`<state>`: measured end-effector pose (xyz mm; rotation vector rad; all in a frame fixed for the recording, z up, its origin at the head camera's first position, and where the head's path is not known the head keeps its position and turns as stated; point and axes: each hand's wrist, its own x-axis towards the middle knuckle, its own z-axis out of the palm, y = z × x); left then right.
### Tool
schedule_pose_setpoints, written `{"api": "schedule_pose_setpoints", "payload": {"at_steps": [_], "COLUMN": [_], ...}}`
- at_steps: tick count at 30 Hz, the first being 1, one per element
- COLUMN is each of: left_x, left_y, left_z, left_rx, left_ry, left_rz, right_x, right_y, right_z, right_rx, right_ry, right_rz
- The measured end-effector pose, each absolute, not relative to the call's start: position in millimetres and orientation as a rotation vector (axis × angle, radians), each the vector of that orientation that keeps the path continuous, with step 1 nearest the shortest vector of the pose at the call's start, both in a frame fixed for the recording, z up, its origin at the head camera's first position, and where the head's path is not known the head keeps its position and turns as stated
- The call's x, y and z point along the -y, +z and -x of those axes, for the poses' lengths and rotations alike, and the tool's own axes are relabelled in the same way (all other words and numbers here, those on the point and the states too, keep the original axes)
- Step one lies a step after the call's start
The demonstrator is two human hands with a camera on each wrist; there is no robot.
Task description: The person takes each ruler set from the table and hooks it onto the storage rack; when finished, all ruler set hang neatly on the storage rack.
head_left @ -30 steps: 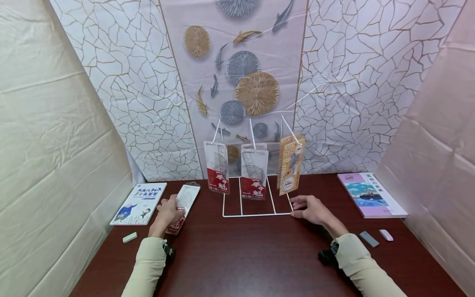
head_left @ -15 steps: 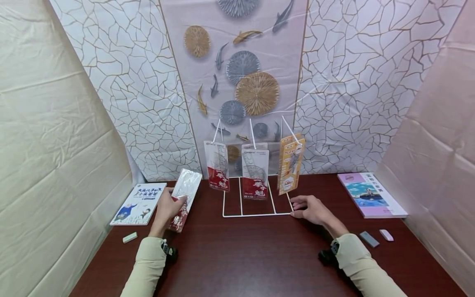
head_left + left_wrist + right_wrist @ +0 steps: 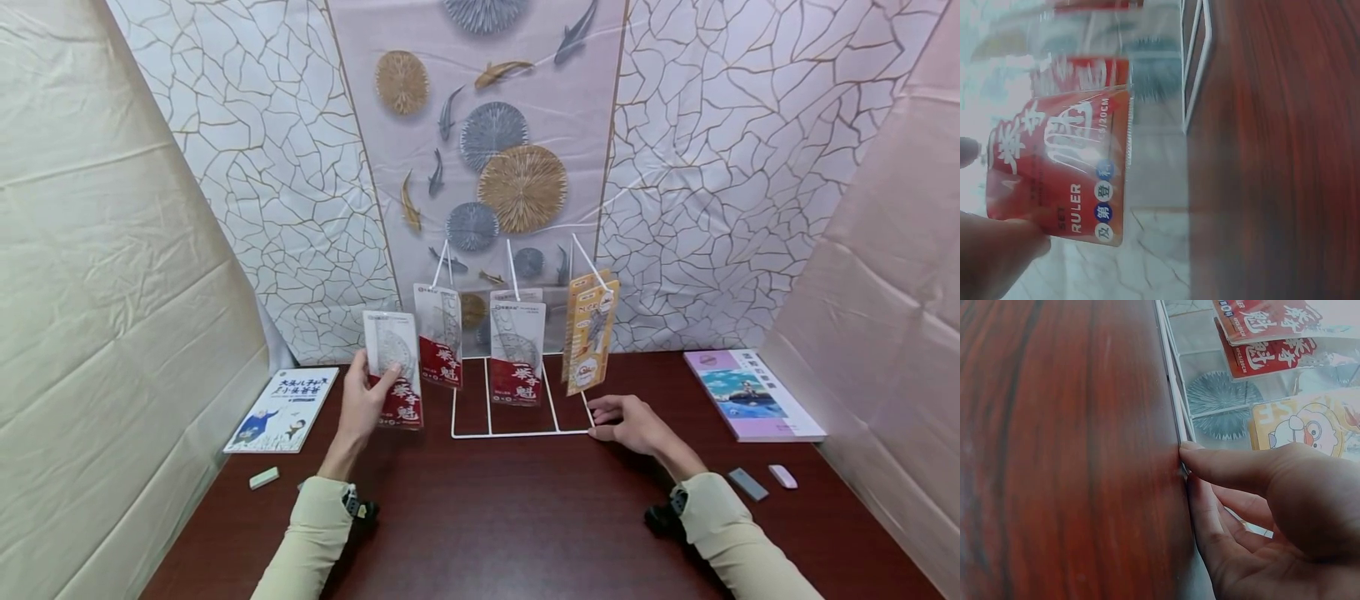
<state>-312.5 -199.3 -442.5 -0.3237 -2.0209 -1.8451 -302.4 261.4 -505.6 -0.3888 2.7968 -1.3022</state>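
Note:
My left hand (image 3: 362,404) holds a red and white ruler set (image 3: 392,346) in clear packaging, raised upright just left of the rack. In the left wrist view, thumb and fingertip grip the red part of this pack (image 3: 1066,169), which reads "SET RULER". My right hand (image 3: 633,425) pinches the front right corner of the white wire rack (image 3: 521,434) between thumb and fingers. On the rack's left hook hangs a similar ruler set (image 3: 440,337). Its middle hook bears ruler sets (image 3: 517,354), one behind another, and yellow duck packs (image 3: 591,333) hang on the right.
A picture book (image 3: 281,412) lies at the left and a thicker book (image 3: 753,396) at the right. A pale green eraser (image 3: 264,477) lies near the left sleeve. A grey block (image 3: 748,484) and a small white piece (image 3: 782,477) lie by the right sleeve.
My left hand has lifted the ruler set off the table, turned it upright with its printed front facing me, and brought it right towards the rack. The right hand has stayed at the rack's corner.

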Motion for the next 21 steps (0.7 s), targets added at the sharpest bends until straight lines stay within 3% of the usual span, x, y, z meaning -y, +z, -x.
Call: {"api": "schedule_pose_setpoints", "payload": {"at_steps": [9, 21], "left_x": [150.7, 132.8], "left_y": [-423.1, -409.5], "left_z": [292.9, 293.4], "left_rx": [2.035, 2.119], "left_ry": [-1.783, -1.543], "left_rz": [0.537, 0.319], "right_x": [-261.8, -261.7], "right_y": [-505.4, -504.8], "right_z": [302.4, 301.4], "right_rx": [-2.794, -2.802], "right_ry": [-1.308, -1.302], "right_rz": [0.404, 0.374]}}
